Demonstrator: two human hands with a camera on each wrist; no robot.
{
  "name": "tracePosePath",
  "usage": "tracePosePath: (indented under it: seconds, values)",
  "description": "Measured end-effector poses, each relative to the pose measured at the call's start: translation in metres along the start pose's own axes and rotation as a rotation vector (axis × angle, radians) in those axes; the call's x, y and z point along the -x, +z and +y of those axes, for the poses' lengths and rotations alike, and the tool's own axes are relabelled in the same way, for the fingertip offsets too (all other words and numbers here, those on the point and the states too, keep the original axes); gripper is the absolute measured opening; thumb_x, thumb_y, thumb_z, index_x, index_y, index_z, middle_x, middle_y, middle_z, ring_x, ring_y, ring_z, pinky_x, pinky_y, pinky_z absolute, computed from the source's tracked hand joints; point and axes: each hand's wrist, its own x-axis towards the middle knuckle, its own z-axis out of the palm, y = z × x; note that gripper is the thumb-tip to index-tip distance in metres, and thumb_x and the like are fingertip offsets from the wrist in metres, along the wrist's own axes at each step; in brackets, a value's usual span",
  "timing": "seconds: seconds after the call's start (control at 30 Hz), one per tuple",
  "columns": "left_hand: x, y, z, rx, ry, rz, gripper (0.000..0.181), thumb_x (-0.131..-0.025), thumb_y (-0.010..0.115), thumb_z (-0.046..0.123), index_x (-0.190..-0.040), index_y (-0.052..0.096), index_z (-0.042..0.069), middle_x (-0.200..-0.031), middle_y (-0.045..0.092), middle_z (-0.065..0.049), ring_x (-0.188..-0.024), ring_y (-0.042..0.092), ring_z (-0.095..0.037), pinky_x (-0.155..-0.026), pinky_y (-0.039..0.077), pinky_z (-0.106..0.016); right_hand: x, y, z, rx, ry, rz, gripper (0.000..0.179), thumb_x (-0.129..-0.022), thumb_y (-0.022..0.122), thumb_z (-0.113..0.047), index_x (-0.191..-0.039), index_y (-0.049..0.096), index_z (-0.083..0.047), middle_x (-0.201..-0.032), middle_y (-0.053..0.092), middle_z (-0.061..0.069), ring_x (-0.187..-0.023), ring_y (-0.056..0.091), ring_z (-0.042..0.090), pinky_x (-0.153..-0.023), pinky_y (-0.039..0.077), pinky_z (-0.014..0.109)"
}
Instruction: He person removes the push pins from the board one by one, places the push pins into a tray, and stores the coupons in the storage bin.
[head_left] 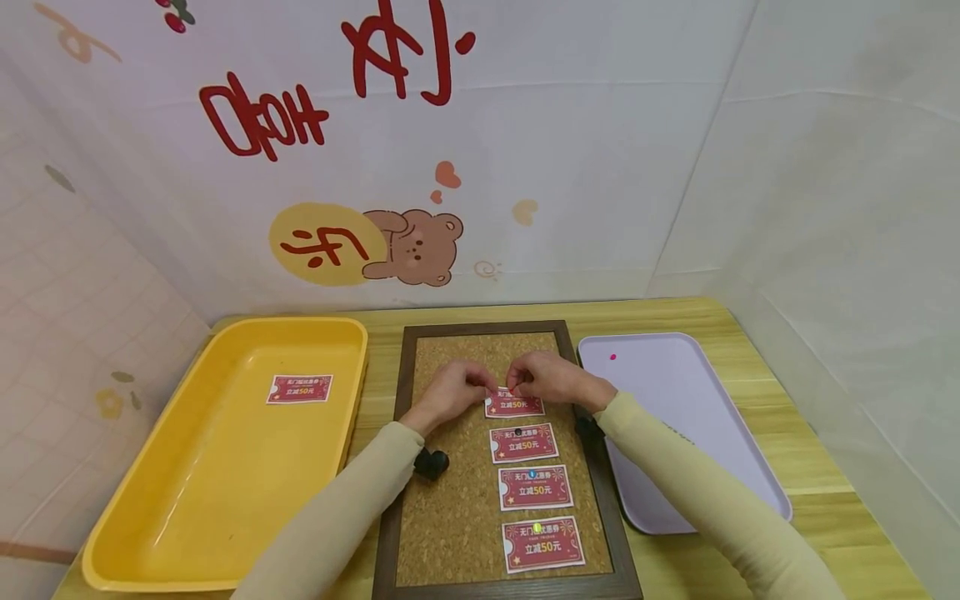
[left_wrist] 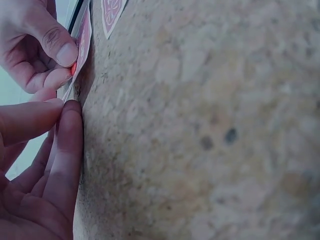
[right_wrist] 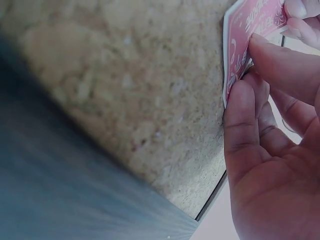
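Observation:
My left hand [head_left: 454,390] pinches the upper left edge of a red coupon [head_left: 513,407] over the cork board [head_left: 442,533]. Between the fingertips of my right hand [head_left: 553,377] is a red push pin [left_wrist: 74,69], right at the coupon's top edge; the left wrist view shows its red head under the thumb. Below, three similar coupons line up on the cork: one with a black pin [head_left: 517,432], one with a blue pin [head_left: 532,473], one with a yellow pin [head_left: 537,527]. In the right wrist view the coupon [right_wrist: 257,25] stands tilted off the board, partly hidden by fingers.
A yellow tray [head_left: 225,329] on the left holds another coupon [head_left: 300,389]. On the right, a lavender tray [head_left: 697,392] holds a small pink pin [head_left: 612,357] and partly overlaps my right sleeve in view. The board's raised dark frame [head_left: 408,358] surrounds the cork.

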Motion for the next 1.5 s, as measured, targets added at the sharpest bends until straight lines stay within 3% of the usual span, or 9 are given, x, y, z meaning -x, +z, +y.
tracePosePath:
  seconds: [0.47, 1.5]
  values:
    - [-0.0019, 0.0017, 0.0014, -0.009, -0.049, 0.001, 0.011, -0.095, 0.072, 0.005, -0.095, 0.081, 0.011, -0.099, 0.075, 0.000, -0.094, 0.064, -0.016, -0.088, 0.051, -0.039, -0.0006, -0.0005, 0.0025, 0.004, -0.013, -0.002, 0.008, -0.093, 0.071, -0.002, -0.091, 0.071, -0.010, -0.081, 0.065, -0.005, -0.073, 0.056, 0.009, -0.071, 0.048, 0.029]
    - [-0.0036, -0.0003, 0.0011, 0.025, -0.067, -0.016, 0.011, -0.096, 0.071, 0.004, -0.098, 0.082, 0.008, -0.101, 0.075, -0.003, -0.093, 0.063, -0.016, -0.085, 0.051, -0.036, -0.0015, -0.0026, 0.0037, -0.026, -0.016, -0.012, 0.007, -0.094, 0.072, -0.003, -0.092, 0.070, -0.009, -0.081, 0.065, -0.005, -0.072, 0.056, 0.008, -0.069, 0.047, 0.027]
